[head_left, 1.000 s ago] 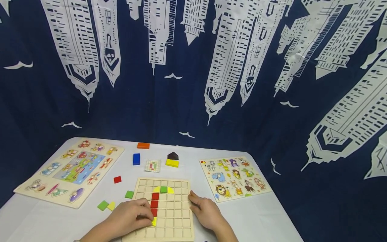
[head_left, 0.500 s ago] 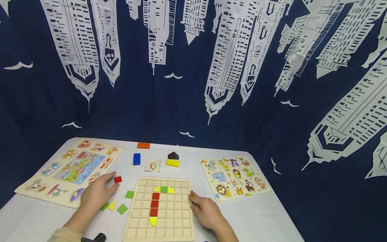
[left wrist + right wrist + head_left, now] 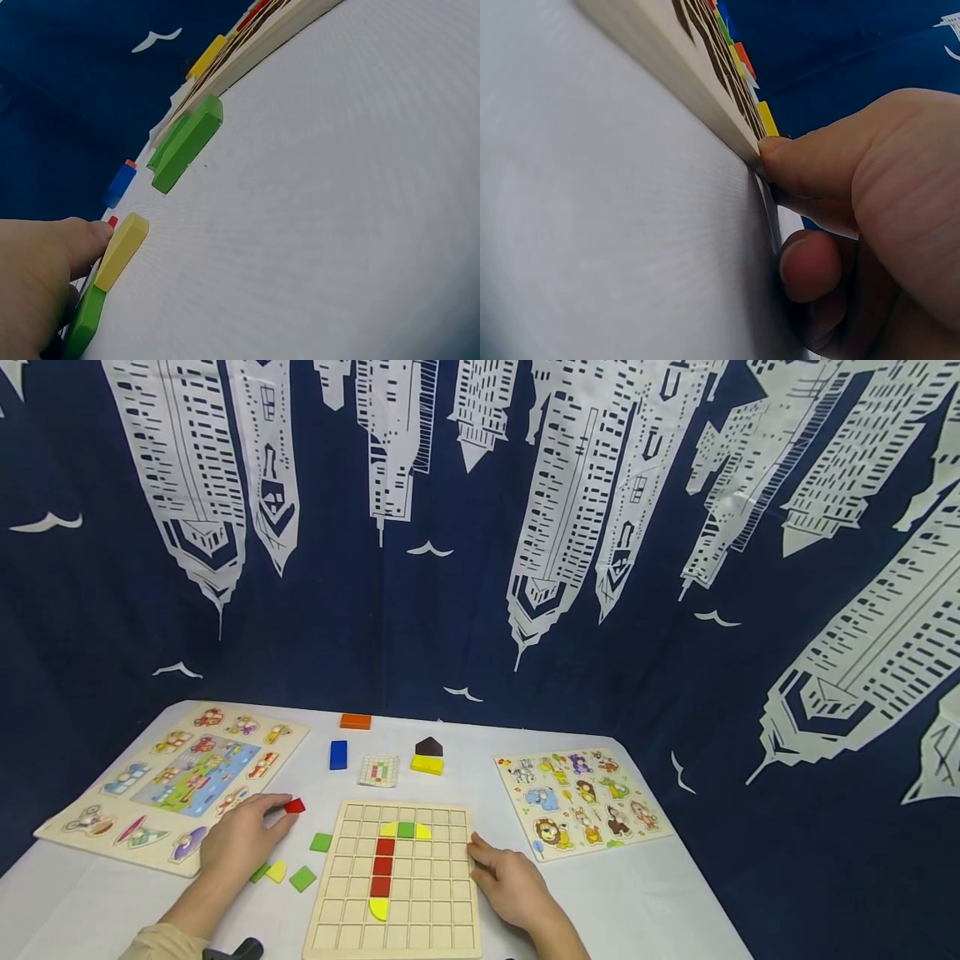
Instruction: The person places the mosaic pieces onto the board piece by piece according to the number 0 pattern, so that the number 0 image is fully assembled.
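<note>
Left of the wooden grid board point(image 3: 348, 935), my left hand point(image 3: 236, 835) pinches a red square tile point(image 3: 295, 806) by its edge, and the tile looks tilted. In the left wrist view, the thumb hides most of that tile. My right hand point(image 3: 513, 885) holds the board's right edge, its thumb point(image 3: 787, 157) against the rim and other fingers curled below in the right wrist view. On the board, several red tiles point(image 3: 383, 866) form a column above a yellow rounded piece point(image 3: 378, 908). A green tile point(image 3: 406, 830) sits between two yellow pieces at the top.
Loose green tiles point(image 3: 303, 878) and a yellow piece point(image 3: 277, 871) lie left of the board. Behind it are a pattern card point(image 3: 378, 772) and blue point(image 3: 338, 755), orange point(image 3: 356, 721) and yellow point(image 3: 427, 764) blocks. Picture puzzles stand at left point(image 3: 82, 852) and right point(image 3: 600, 843).
My left hand has let go of the yellow rounded piece on the board, moved left and taken hold of the red tile. A green tile now lies beside the board. The right hand stays put.
</note>
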`<state>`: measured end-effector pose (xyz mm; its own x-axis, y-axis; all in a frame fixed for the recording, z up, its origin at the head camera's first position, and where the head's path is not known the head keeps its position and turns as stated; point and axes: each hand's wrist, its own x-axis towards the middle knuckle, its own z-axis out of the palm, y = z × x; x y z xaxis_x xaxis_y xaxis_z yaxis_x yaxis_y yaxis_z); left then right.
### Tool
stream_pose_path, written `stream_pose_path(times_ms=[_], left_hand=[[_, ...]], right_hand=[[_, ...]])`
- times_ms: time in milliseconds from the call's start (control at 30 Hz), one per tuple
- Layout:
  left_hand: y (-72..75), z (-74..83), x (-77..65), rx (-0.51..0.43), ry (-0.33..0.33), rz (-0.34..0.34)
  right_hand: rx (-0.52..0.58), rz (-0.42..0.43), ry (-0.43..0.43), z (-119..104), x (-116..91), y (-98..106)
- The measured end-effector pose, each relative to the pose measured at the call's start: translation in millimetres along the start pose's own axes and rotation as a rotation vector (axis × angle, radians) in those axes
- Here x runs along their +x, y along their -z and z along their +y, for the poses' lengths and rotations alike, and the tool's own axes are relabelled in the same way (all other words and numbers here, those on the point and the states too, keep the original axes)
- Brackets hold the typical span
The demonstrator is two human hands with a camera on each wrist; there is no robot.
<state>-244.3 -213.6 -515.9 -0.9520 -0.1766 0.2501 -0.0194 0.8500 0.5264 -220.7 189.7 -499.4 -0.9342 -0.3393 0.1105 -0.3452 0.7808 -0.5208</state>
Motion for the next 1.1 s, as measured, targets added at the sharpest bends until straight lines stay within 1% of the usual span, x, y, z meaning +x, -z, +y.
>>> stream_pose_path(times_ms=[133, 233, 300, 367, 433, 467, 533, 633, 667, 700, 733, 800, 833, 900, 967, 1033, 1100], left_hand=[[0.2, -0.1, -0.6, -0.001, -0.007, 0.009], [0.0, 2.8, -1.7, -0.012, -0.028, 0.037], [1.1, 8.7, -5.1, -0.041, -0.051, 0.063], [1.9, 18.6, -11.1, -0.081, -0.097, 0.092], [2.1, 33.4, -21.1, -0.130, -0.164, 0.093], [1.7, 42.0, -27.2, -0.152, -0.201, 0.076], [-1.7, 58.1, -40.4, -0.176, -0.320, 0.033], [-8.5, 77.5, -59.7, -0.221, -0.519, -0.065], [-11.0, 81.6, -65.2, -0.243, -0.582, -0.100], [-13.6, 84.8, -69.8, -0.257, -0.649, -0.124], [-16.0, 87.3, -73.6, -0.276, -0.704, -0.145], [-20.8, 90.8, -78.9, -0.308, -0.785, -0.184], [-23.1, 91.6, -80.4, -0.312, -0.824, -0.190], [-27.4, 92.0, -82.3, -0.301, -0.878, -0.189], [-31.0, 91.6, -82.8, -0.292, -0.899, -0.183], [-34.0, 90.9, -82.7, -0.276, -0.903, -0.173], [-36.0, 90.9, -82.5, -0.262, -0.883, -0.180]], right_hand=[[0.004, -0.002, -0.013, -0.1, 0.9, -0.5], [0.012, -0.007, -0.022, 0.2, 1.1, -0.1], [0.018, -0.010, -0.017, 0.6, 1.3, -0.3], [0.023, -0.011, -0.011, 0.6, 1.5, -0.3], [0.024, -0.012, -0.005, 0.4, 1.2, 0.0], [0.023, -0.012, -0.003, 0.3, 1.0, 0.2], [0.022, -0.011, -0.007, 0.4, 0.7, 0.8], [0.024, -0.008, -0.018, 0.1, 0.6, 1.8], [0.025, -0.007, -0.020, 0.0, 0.8, 1.8], [0.027, -0.005, -0.020, -0.2, 0.8, 1.8], [0.028, -0.004, -0.019, -0.5, 0.8, 1.9], [0.027, -0.004, -0.016, -0.9, 0.5, 1.7], [0.027, -0.004, -0.014, -0.9, 0.3, 1.5], [0.025, -0.005, -0.012, -1.1, -0.1, 1.1], [0.019, -0.006, -0.011, -1.2, -0.3, 1.0], [0.016, -0.006, -0.010, -1.3, 0.0, 1.0], [0.012, -0.006, -0.014, -1.2, 0.3, 1.2]])
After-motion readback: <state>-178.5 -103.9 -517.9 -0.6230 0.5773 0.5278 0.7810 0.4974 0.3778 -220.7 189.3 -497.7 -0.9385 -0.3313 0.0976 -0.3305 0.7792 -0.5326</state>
